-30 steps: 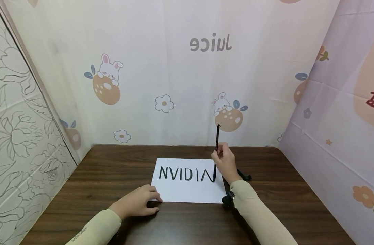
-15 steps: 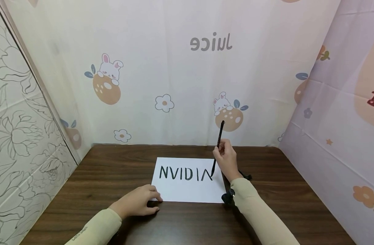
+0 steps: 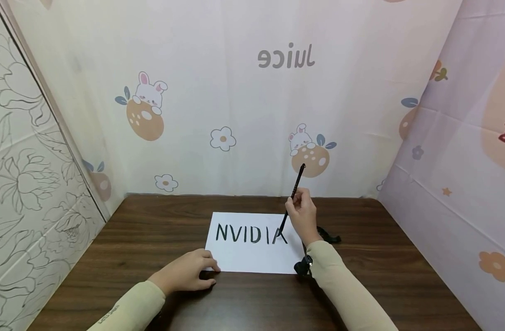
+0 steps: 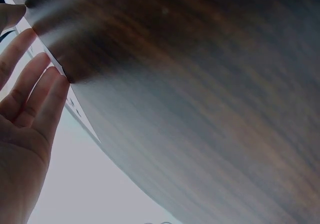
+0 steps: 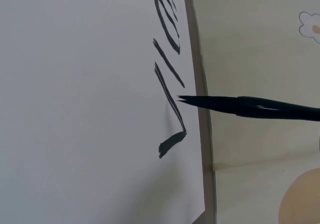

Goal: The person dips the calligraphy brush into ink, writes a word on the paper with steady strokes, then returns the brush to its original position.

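Observation:
A sheet of white paper (image 3: 244, 262) lies on the dark wooden table, lettered in black with NVIDI and two slanting strokes that meet at the top. My right hand (image 3: 303, 214) pinches a black writing brush (image 3: 297, 184) partway up its shaft, over the paper's upper right. The brush leans, its tip overlapping the last letter. In the right wrist view the dark, pointed bristles of the brush (image 5: 215, 103) are beside that letter, with a fine split at the end. My left hand (image 3: 186, 273) rests at the paper's lower left corner, fingers spread and gently bent.
Beyond the right hand a black strap-like object (image 3: 328, 235) lies on the table (image 3: 368, 262). A small black device (image 3: 303, 265) sits at the right wrist. Printed curtains (image 3: 186, 92) rise behind the table and along both sides.
The brush tip has shifted left from the right part of the sheet to the last letter, its shaft leaning further right. A stroke's lower right end came into sight. The left hand stays put.

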A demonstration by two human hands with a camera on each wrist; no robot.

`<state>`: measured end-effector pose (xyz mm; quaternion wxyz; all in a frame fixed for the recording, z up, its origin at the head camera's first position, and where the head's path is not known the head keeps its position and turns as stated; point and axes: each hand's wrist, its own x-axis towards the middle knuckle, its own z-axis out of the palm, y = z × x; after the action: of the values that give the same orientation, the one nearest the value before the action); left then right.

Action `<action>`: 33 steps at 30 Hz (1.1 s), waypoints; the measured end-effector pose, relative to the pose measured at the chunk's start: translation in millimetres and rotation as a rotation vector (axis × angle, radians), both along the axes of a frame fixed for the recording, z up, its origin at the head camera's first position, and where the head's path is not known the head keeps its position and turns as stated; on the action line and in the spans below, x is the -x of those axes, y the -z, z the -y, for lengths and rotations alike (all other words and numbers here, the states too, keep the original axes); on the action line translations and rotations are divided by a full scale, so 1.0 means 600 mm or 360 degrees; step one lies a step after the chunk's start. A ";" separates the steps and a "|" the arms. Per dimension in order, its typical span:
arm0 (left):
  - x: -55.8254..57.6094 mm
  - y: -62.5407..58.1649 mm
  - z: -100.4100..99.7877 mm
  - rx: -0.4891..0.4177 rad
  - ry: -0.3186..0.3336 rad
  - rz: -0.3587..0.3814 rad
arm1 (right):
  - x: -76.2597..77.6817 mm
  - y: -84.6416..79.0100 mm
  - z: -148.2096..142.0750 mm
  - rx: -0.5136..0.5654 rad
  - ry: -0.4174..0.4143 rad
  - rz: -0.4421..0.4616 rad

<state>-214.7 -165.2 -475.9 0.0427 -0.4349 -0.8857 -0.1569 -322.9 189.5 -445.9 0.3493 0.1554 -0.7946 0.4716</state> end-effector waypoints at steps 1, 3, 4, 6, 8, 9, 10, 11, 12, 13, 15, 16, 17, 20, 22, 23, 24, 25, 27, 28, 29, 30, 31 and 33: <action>0.000 0.000 0.000 -0.0003 0.0004 -0.0006 | 0.000 0.001 0.001 0.0002 0.0005 -0.0002; -0.001 -0.001 0.001 -0.0011 0.0012 -0.0012 | 0.002 0.003 0.002 0.0003 0.0008 0.0006; -0.002 -0.001 0.001 -0.0014 0.0017 -0.0011 | 0.002 0.005 0.002 0.0004 0.0009 0.0011; -0.002 -0.002 0.001 -0.0019 0.0025 -0.0007 | 0.003 0.007 0.002 0.0004 0.0011 0.0025; -0.002 -0.003 0.001 -0.0021 0.0028 -0.0002 | 0.003 0.009 0.002 -0.0005 0.0017 0.0034; -0.002 -0.004 0.001 -0.0020 0.0029 -0.0004 | 0.003 0.010 0.002 -0.0008 0.0016 0.0034; -0.002 -0.003 0.001 -0.0022 0.0033 -0.0009 | 0.003 0.010 0.002 -0.0015 0.0019 0.0031; -0.002 -0.003 0.001 -0.0022 0.0034 -0.0014 | 0.002 0.011 0.002 -0.0022 0.0021 0.0030; -0.002 -0.003 0.001 -0.0023 0.0037 -0.0022 | 0.002 0.011 0.002 -0.0033 0.0021 0.0026; -0.002 -0.003 0.001 -0.0025 0.0037 -0.0027 | 0.002 0.012 0.002 -0.0041 0.0018 0.0024; -0.002 -0.002 0.001 -0.0028 0.0040 -0.0033 | 0.001 0.013 0.001 -0.0053 0.0008 0.0017; -0.002 -0.002 0.001 -0.0029 0.0041 -0.0036 | 0.001 0.014 0.001 -0.0061 0.0005 0.0014; -0.002 -0.002 0.001 -0.0028 0.0039 -0.0035 | 0.001 0.015 0.001 -0.0069 0.0002 0.0014; -0.002 -0.002 0.000 -0.0015 0.0020 -0.0014 | 0.001 0.017 0.001 -0.0080 -0.0006 0.0010; -0.001 -0.002 0.000 -0.0003 0.0007 0.0002 | 0.002 0.018 0.000 -0.0088 -0.0002 0.0004; -0.001 -0.001 0.000 0.0001 0.0001 0.0012 | 0.002 0.018 0.000 -0.0091 0.0000 0.0002; -0.001 -0.001 0.000 0.0004 -0.0005 0.0020 | 0.002 0.018 0.000 -0.0093 0.0000 -0.0001; -0.001 -0.001 0.000 0.0006 -0.0007 0.0023 | 0.001 0.018 0.000 -0.0095 0.0003 -0.0008; -0.001 0.000 0.000 0.0007 -0.0007 0.0023 | 0.001 0.018 -0.001 -0.0095 0.0004 -0.0012; -0.001 0.000 0.000 0.0005 -0.0006 0.0021 | 0.001 0.018 -0.001 -0.0098 0.0006 -0.0012; -0.001 0.000 0.000 0.0005 -0.0006 0.0019 | 0.000 0.018 -0.001 -0.0100 0.0008 -0.0011; -0.001 0.001 0.000 0.0005 -0.0006 0.0016 | 0.000 0.018 -0.001 -0.0103 0.0010 -0.0013; -0.001 0.001 0.001 0.0004 -0.0005 0.0014 | 0.000 0.018 -0.001 -0.0106 0.0013 -0.0015; -0.001 0.002 0.001 0.0000 -0.0007 0.0013 | 0.000 0.018 -0.002 -0.0119 0.0018 -0.0024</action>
<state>-213.8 -165.8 -476.8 0.0394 -0.4323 -0.8868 -0.1585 -323.0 190.6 -456.5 0.3519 0.1672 -0.8099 0.4385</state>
